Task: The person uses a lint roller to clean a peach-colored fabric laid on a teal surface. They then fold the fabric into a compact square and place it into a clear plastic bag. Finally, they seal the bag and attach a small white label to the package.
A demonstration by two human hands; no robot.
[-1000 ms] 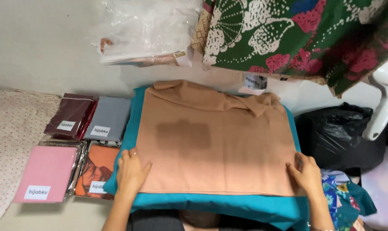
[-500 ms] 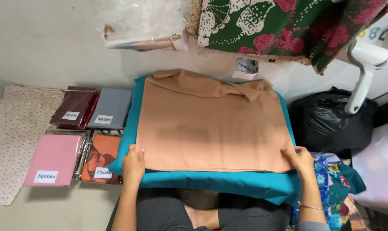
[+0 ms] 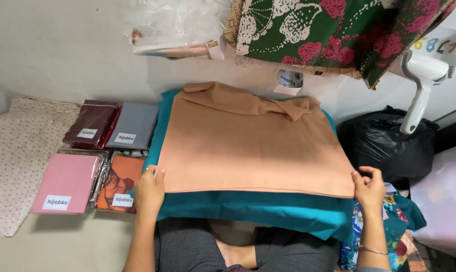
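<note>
Your left hand (image 3: 148,189) presses flat on the near-left corner of the peach folded cloth (image 3: 253,146), fingers spread; your right hand (image 3: 369,189) pinches its near-right corner. It lies on the teal cushion (image 3: 248,209). Uneven pulling could skew the fold.

A folded cloth (image 3: 248,146) lies on top of a cushion (image 3: 268,211), which rests across the person's lap on the floor (image 3: 62,50). The left hand (image 3: 150,189) sits on the cloth's near left corner; the right hand (image 3: 370,187) pinches its near right corner. To the left of the cushion, 4 wrapped fabric packets (image 3: 94,156) lie on the floor in 2 rows of 2. Further left lies a flat fabric sheet (image 3: 11,156). Behind the cloth sits a plastic bag (image 3: 175,22), with a draped patterned fabric (image 3: 333,32) to its right. A bin bag (image 3: 389,146) sits right of the cushion, a handheld steamer (image 3: 424,80) behind it.
</note>
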